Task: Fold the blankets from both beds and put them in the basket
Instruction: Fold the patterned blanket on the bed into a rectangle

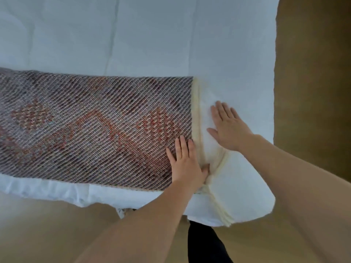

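A woven blanket (91, 126) with a grey, brown and orange pattern lies folded in a long strip across the near edge of the white bed (152, 38). Its cream fringe (196, 114) runs along the strip's right end. My left hand (185, 164) rests flat on the blanket's near right corner, fingers together, thumb against the fringe. My right hand (228, 126) lies flat with fingers spread on the white bedding just right of the fringe. Neither hand grips anything. No basket is in view.
The bed's right edge (274, 92) drops to a brown carpeted floor (313, 73). White bedding hangs over the near edge (57, 190), with tan floor below. A dark trouser leg (205, 243) shows between my arms.
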Motion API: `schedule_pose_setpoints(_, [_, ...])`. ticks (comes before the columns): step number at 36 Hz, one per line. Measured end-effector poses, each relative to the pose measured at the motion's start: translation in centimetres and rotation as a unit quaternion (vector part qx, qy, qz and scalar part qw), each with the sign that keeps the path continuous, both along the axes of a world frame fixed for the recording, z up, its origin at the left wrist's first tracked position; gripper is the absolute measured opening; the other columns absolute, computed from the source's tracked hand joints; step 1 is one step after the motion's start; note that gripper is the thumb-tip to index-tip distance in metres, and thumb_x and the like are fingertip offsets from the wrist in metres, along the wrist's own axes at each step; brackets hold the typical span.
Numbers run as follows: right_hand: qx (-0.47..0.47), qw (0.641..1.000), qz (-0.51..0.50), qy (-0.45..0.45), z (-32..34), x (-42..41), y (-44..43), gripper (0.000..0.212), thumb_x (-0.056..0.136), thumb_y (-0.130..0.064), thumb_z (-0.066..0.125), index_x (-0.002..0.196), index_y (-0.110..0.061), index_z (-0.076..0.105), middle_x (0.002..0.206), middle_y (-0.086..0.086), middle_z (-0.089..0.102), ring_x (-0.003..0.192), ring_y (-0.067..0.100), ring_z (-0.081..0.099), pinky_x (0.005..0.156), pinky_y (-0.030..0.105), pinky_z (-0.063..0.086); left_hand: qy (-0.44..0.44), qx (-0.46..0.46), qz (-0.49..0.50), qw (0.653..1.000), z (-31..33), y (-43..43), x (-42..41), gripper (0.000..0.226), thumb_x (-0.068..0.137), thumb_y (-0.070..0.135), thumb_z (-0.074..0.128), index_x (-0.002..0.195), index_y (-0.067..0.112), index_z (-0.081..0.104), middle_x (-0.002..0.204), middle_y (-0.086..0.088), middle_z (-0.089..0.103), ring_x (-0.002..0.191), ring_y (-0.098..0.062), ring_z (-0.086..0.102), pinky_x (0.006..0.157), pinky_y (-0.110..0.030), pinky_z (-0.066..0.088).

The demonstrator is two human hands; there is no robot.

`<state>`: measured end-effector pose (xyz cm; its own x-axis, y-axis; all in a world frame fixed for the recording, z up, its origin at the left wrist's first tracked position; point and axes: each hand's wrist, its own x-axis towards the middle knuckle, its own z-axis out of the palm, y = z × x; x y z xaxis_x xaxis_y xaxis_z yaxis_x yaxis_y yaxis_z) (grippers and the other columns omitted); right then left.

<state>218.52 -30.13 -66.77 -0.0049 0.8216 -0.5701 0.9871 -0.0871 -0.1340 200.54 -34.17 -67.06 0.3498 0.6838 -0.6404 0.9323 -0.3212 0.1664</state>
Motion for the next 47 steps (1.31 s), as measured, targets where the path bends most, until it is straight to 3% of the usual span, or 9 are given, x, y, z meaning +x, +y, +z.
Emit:
schedule_pose_setpoints(8, [0.113,0.963,-0.152,0.19,3.0,-1.0,8.9,0.067,0.099,-0.025,0.044,0.153,-0.01,0.008,0.159,0.012,0.016,0.139,0.031,0.032,0.109,0.043,0.033,0.032,-0.029,0.058,0.997,1.2,0.0,1.3,0.104,0.085,0.037,0.055,0.147,0.009,-0.024,0.155,-0.014,-0.03,0.143,-0.033,-0.027,0.115,-0.06,-0.007])
schedule_pose_setpoints(12, [0.102,0.96,-0.18,0.187,3.1,-2.5,11.7,0.056,0.097,-0.025,0.051,0.146,-0.009,0.028,0.143,0.015,0.042,0.125,0.034,0.046,0.095,0.041,0.043,0.065,-0.055,0.073,0.994,2.5,0.3,1.4,0.108,0.082,0.025,0.062,0.148,0.014,-0.023,0.155,-0.011,-0.029,0.145,-0.033,-0.019,0.116,-0.06,0.003])
schedule_pose_setpoints(16, [0.068,0.974,-0.172,0.132,3.2,-3.2,13.5,0.007,0.09,-0.013,0.052,0.09,-0.006,0.054,0.09,0.012,0.055,0.099,0.034,0.058,0.068,0.031,0.038,0.029,-0.037,0.129,0.991,4.2,1.6,0.3,0.083,0.077,0.018,0.067,0.144,0.015,0.016,0.145,-0.009,0.021,0.132,-0.029,0.027,0.103,-0.046,0.038])
schedule_pose_setpoints(21, [0.07,0.968,-0.2,0.136,6.3,-4.2,14.2,0.013,0.082,0.002,0.048,0.071,-0.003,0.054,0.076,0.009,0.053,0.082,0.029,0.056,0.059,0.028,0.037,0.005,-0.036,0.189,0.981,7.3,2.9,-3.4,0.042,0.084,0.009,0.056,0.124,0.012,0.041,0.121,-0.006,0.05,0.106,-0.026,0.054,0.085,-0.04,0.05])
schedule_pose_setpoints(27, [0.082,0.97,-0.196,0.117,12.9,-6.8,15.5,0.015,0.087,-0.004,0.051,0.098,0.0,0.062,0.091,0.011,0.056,0.082,0.026,0.053,0.068,0.03,0.044,-0.017,-0.001,0.253,0.967,12.3,4.1,-8.5,0.021,0.084,0.012,0.06,0.101,0.018,0.049,0.091,0.002,0.058,0.08,-0.02,0.057,0.071,-0.035,0.05])
schedule_pose_setpoints(33, [0.138,0.957,-0.197,0.163,20.8,-11.7,16.1,0.012,0.083,-0.002,0.048,0.084,-0.001,0.06,0.081,0.015,0.062,0.085,0.035,0.063,0.054,0.027,0.04,-0.072,0.039,0.312,0.947,18.2,5.2,-15.0,0.028,0.08,0.009,0.062,0.101,0.021,0.049,0.086,0.003,0.057,0.08,-0.022,0.059,0.065,-0.035,0.051])
schedule_pose_setpoints(39, [0.173,0.916,-0.255,0.255,28.7,-19.5,15.6,0.044,0.089,-0.005,0.043,0.131,-0.018,0.049,0.112,0.004,0.046,0.07,0.024,0.063,0.07,0.039,0.057,-0.101,0.079,0.329,0.936,24.1,6.1,-23.6,0.022,0.077,0.007,0.059,0.088,0.021,0.047,0.078,0.003,0.056,0.069,-0.017,0.057,0.054,-0.031,0.045])
schedule_pose_setpoints(42, [0.181,0.901,-0.271,0.288,32.0,-23.4,15.6,0.039,0.091,-0.003,0.041,0.125,-0.015,0.056,0.117,0.004,0.046,0.065,0.026,0.066,0.053,0.028,0.053,-0.126,0.096,0.339,0.927,26.5,6.8,-28.2,0.011,0.082,0.013,0.055,0.084,0.02,0.048,0.075,0.001,0.058,0.063,-0.018,0.058,0.05,-0.031,0.047])
schedule_pose_setpoints(47, [0.194,0.887,-0.272,0.319,35.6,-30.8,16.7,0.031,0.085,0.008,0.045,0.093,-0.008,0.07,0.107,0.017,0.065,0.071,0.032,0.069,0.068,0.039,0.06,-0.171,0.124,0.359,0.909,30.2,8.4,-36.9,0.007,0.086,0.017,0.047,0.083,0.017,0.053,0.073,-0.006,0.062,0.055,-0.022,0.058,0.052,-0.041,0.057])
